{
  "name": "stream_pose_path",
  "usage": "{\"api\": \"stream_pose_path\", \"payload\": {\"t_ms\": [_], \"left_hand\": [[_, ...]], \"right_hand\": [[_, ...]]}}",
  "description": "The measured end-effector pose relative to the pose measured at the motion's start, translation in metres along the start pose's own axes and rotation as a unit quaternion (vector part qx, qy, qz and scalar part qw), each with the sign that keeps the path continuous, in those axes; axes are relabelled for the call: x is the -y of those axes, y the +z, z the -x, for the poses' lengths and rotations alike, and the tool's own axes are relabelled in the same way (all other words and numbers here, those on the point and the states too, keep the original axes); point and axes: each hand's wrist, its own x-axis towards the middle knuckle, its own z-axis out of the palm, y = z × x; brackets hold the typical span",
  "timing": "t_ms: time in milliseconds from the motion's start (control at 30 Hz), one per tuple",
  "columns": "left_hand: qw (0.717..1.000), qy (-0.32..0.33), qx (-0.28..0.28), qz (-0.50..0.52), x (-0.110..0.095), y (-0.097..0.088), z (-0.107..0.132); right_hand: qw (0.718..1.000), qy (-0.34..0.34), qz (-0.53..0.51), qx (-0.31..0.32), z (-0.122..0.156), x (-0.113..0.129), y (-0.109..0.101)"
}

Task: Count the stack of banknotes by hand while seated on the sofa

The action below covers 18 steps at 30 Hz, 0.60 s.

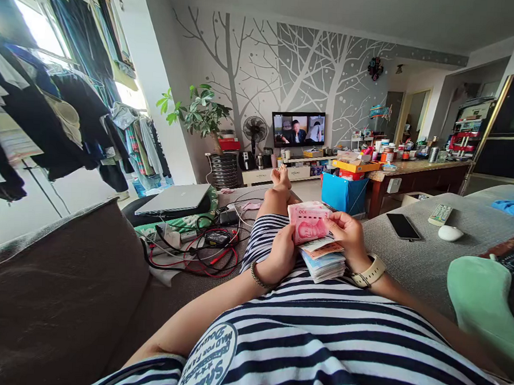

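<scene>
Between my two hands is a bundle of pink banknotes (309,225), upright above my lap, with a printed portrait facing me. My left hand (282,251) grips their lower left edge, fingers closed. At their right edge my right hand (347,236) pinches the notes between thumb and fingers. Below hangs a thick stack of blue-grey notes (323,267), with orange-toned notes (323,249) fanned out on top of it. Which fingers hold that lower stack is hidden. A beige watch (369,271) is on my right wrist, a beaded bracelet (259,277) on my left.
I recline on a grey sofa (412,258) in striped clothes. To the left lie tangled cables (213,245) and a silver laptop (174,198). On the right are a phone (403,226), a remote control (441,214) and a green cushion-like object (478,290). A blue box (343,194) stands ahead.
</scene>
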Motion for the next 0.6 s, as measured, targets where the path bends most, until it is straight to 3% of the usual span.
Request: {"api": "stream_pose_path", "payload": {"t_ms": [600], "left_hand": [[0.999,-0.008,0.022,0.03,0.007,0.003,-0.006]], "right_hand": [[0.999,-0.039,-0.004,-0.012,0.002,0.012,-0.005]]}}
